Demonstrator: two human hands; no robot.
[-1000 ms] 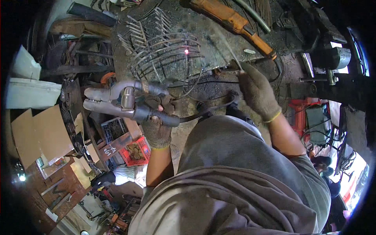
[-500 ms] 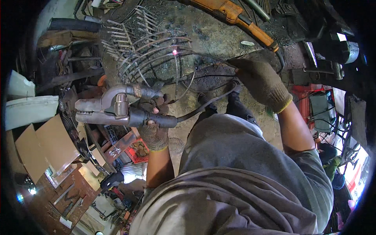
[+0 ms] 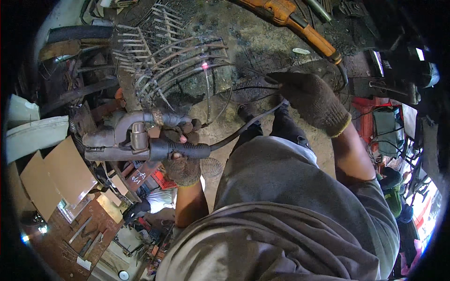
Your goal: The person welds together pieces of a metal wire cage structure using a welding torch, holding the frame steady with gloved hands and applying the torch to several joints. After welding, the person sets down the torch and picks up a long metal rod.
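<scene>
My left hand [image 3: 183, 169], in a brown knit glove, is closed around the dark handle of a welding electrode holder [image 3: 140, 140]. The holder's jaws point left, and a black cable [image 3: 248, 133] runs from its right end toward my right hand. My right hand [image 3: 311, 100], gloved too, has its fingers drawn together pointing left; what they grip, if anything, is hard to make out. Ahead on the ground lies a welded frame of curved metal rods [image 3: 187, 61]. One joint glows red-hot, and a straight rod [image 3: 208, 93] extends from it toward me.
Comb-like racks of short metal bars [image 3: 165, 25] lie beyond the curved rods. An orange power tool [image 3: 286, 18] rests at the far right. Cardboard sheets [image 3: 70, 171] and a brown table [image 3: 61, 234] stand at left; a red machine [image 3: 363, 114] is at right. My shoes are below my hands.
The electrode holder and my left hand have shifted slightly left and down. My right hand has moved a little lower, and the dark line between its fingertips and the curved rods shows less clearly.
</scene>
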